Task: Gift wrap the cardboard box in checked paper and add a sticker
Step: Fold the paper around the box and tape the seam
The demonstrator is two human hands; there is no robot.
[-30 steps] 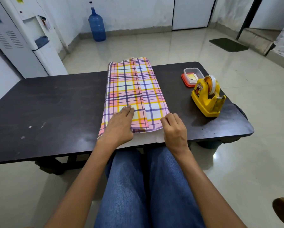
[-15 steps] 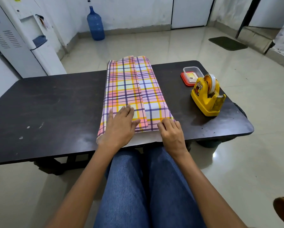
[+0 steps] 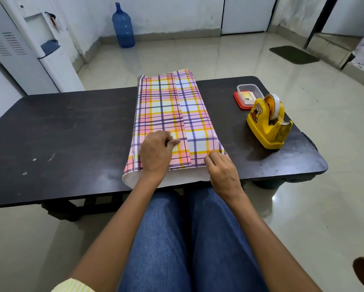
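Checked paper (image 3: 166, 114) lies at the table's (image 3: 71, 133) near edge, centre; box inside hidden. My left hand (image 3: 155, 152): fingers curled, resting on the top flap. Right hand (image 3: 223, 168): fingers curled at the near-right corner, fingertips hidden, pinch unclear.

Drew in the fingers of the left grip (image 3: 155, 151), spread flat on the checked paper (image 3: 168, 106) half a second before, and curled them under, with one tip left pointing toward the overlap seam (image 3: 183, 127). Shifted that grip slightly farther up the paper. Set the curled fingers of the right grip (image 3: 223, 171) against the near right corner. Flared that corner outward compared with a second before.
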